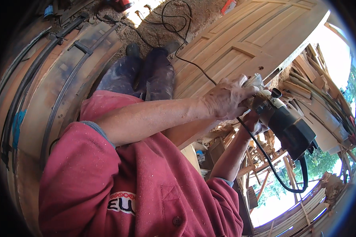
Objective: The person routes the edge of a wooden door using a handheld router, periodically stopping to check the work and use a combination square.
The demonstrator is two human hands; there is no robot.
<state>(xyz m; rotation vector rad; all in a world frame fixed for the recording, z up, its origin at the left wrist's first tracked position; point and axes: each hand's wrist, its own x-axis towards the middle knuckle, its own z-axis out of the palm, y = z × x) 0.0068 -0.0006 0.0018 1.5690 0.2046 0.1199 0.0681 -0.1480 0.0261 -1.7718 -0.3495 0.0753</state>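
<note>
My left hand [227, 98] reaches across to the right, its fingers closed round the clear base end of a black handheld router [286, 128]. Below it, my right hand [253, 119] grips the same tool from beneath; its fingers are partly hidden. The router lies tilted, motor end down to the right, with its black cord looping below. Beside the base is the edge of a panelled wooden door [241, 39]. A narrow slot [273, 75] and a round hole [261, 68] show in the door near my hands. Whether the base touches the door, I cannot tell.
Curved-looking boards [67, 79] with long bar clamps [65, 89] stand at my left. A black cable [197, 67] runs over the door to the sawdust-covered floor [154, 27]. Stacked timber offcuts [304, 83] lie at the right, and more scrap wood sits below the tool.
</note>
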